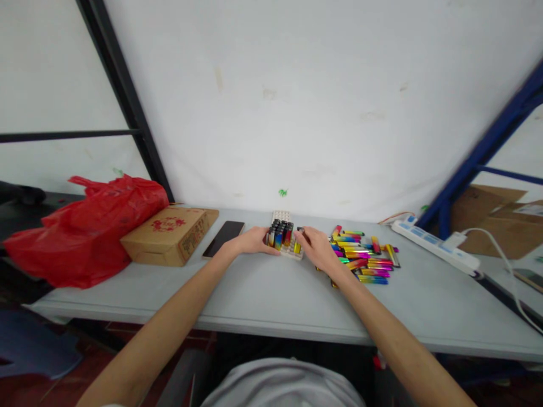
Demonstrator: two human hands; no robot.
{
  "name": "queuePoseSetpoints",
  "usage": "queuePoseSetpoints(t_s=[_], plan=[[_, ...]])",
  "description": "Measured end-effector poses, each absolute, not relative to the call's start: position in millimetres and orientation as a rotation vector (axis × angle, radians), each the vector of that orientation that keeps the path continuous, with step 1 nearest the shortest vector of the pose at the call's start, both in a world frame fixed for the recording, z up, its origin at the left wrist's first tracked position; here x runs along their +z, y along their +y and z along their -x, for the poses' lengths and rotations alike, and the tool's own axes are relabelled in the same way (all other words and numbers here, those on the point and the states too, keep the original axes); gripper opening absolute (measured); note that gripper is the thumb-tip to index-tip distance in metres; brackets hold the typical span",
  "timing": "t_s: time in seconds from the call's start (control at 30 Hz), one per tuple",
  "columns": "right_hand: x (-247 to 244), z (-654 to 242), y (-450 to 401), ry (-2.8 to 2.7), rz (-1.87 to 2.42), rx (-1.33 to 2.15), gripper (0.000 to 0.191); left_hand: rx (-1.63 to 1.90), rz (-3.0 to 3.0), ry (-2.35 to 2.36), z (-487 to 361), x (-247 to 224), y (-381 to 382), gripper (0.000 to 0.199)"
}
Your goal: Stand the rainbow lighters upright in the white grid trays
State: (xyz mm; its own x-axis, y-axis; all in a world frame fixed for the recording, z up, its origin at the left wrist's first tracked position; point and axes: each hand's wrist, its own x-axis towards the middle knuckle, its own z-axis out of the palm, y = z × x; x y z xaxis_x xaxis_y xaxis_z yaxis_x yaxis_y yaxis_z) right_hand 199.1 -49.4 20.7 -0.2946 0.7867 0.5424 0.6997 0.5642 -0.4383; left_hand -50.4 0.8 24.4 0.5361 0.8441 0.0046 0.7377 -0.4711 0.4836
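Pinching a yellow lighter [297, 247], near upright, with the right hand [316, 244] at the tray's [281, 216] right side; curling the left hand [255, 239] opposite, beside upright lighters [283, 233], grip unclear. Rightward on the surface [275, 299], nearer the right hand: loose lighters [358, 250], mostly lying sideways.

The lighters [356, 254] look glossy metallic, the box [163, 236] matt cardboard.

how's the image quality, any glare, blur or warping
All in the head view: soft, fairly even light on the wall; shiny glints on the loose lighters; fine detail soft around the tray; black frame and blue frame slanting, possibly wide-angle distortion.
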Motion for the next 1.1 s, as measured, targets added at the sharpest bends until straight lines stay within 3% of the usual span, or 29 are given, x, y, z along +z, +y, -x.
queuePoseSetpoints(t_s=[0.3,0.83,1.1], plan=[[11,-195,-44,-2.047,1.216,0.348,0.047,0.353,-2.353,1.284,51,21,3,0.072],[19,-172,-46,-2.351,1.517,-0.071,0.043,0.349,-2.384,1.278,52,22,2,0.071],[20,-202,-47,-2.449,1.202,0.110,0.032,0.338,-2.361,1.286,52,23,2,0.071]])
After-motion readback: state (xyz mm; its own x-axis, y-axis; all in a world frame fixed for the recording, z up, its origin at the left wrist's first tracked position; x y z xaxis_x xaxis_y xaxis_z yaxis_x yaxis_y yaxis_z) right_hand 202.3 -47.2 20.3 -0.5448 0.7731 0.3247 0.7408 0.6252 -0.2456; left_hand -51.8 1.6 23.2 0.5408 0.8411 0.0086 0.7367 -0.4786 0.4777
